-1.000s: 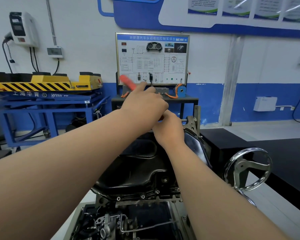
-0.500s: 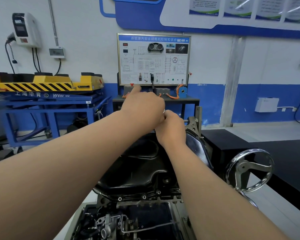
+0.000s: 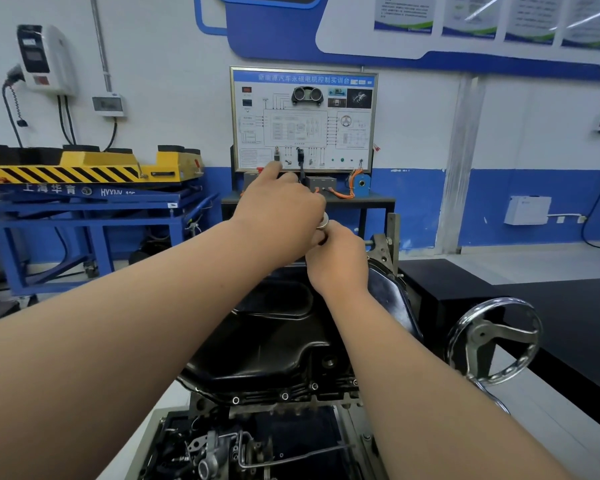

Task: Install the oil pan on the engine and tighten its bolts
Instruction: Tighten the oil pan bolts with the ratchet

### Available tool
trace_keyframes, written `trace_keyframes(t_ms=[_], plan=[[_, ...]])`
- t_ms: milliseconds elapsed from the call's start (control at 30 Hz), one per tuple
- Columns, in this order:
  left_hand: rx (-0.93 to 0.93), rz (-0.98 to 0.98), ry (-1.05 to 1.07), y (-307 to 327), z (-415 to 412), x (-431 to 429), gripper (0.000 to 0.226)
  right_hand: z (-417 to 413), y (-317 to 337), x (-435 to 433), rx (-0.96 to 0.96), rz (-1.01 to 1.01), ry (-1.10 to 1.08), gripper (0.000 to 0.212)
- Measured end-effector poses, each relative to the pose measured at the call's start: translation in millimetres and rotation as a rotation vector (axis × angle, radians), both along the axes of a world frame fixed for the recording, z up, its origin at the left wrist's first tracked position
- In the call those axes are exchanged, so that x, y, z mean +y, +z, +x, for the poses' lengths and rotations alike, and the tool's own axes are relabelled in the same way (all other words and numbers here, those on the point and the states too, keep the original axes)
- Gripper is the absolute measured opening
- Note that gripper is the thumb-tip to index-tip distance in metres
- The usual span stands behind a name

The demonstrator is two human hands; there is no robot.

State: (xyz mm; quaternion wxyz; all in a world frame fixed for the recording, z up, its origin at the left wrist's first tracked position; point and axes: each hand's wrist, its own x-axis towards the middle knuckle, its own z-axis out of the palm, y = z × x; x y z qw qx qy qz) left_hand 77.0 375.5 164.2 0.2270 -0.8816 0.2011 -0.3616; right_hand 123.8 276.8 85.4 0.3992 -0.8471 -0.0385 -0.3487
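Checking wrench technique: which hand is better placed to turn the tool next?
Probably left: the left hand curls over the silver-headed tool, while the right hand only steadies it from below, above the oil pan.

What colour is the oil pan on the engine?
Glossy black oil pan, shown best in the head view.

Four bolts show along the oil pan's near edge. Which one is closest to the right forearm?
The rightmost bolt, half hidden at the edge of the right forearm; the other three sit further left along the oil pan, in full view.
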Motion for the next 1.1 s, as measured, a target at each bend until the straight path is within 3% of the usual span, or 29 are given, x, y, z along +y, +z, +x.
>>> trace_keyframes(t_ms=[100,267,367,567,700,933,1100], plan=[[0.045,-0.054,0.064,-1.5,0.0,-4.2,0.036,0.6,-0.2,-0.8,0.033,-0.074,-0.013,0.021],[-0.017,0.039,-0.055,1.5,5.2,-5.4,0.008,-1.4,-0.1,-0.9,-0.020,-0.052,0.037,0.018],[-0.024,0.082,-0.094,-3.4,9.8,-2.5,0.019,-4.1,-0.7,-0.9,-0.029,-0.109,0.052,0.022],[0.114,-0.278,-0.035,-11.0,18.0,-1.1,0.033,-5.7,1.4,2.7,-0.037,-0.237,0.018,0.008],[0.028,-0.417,0.066,-15.2,12.7,2.5,0.041,-3.3,1.3,3.6,-0.010,-0.265,-0.054,0.013],[0.029,-0.370,0.035,-15.6,9.2,-2.9,0.042,-4.1,2.2,1.9,0.023,-0.198,-0.066,0.005],[0.033,-0.343,-0.006,-15.2,8.9,-6.0,0.040,-4.0,1.7,-1.9,0.001,-0.154,0.011,0.013]])
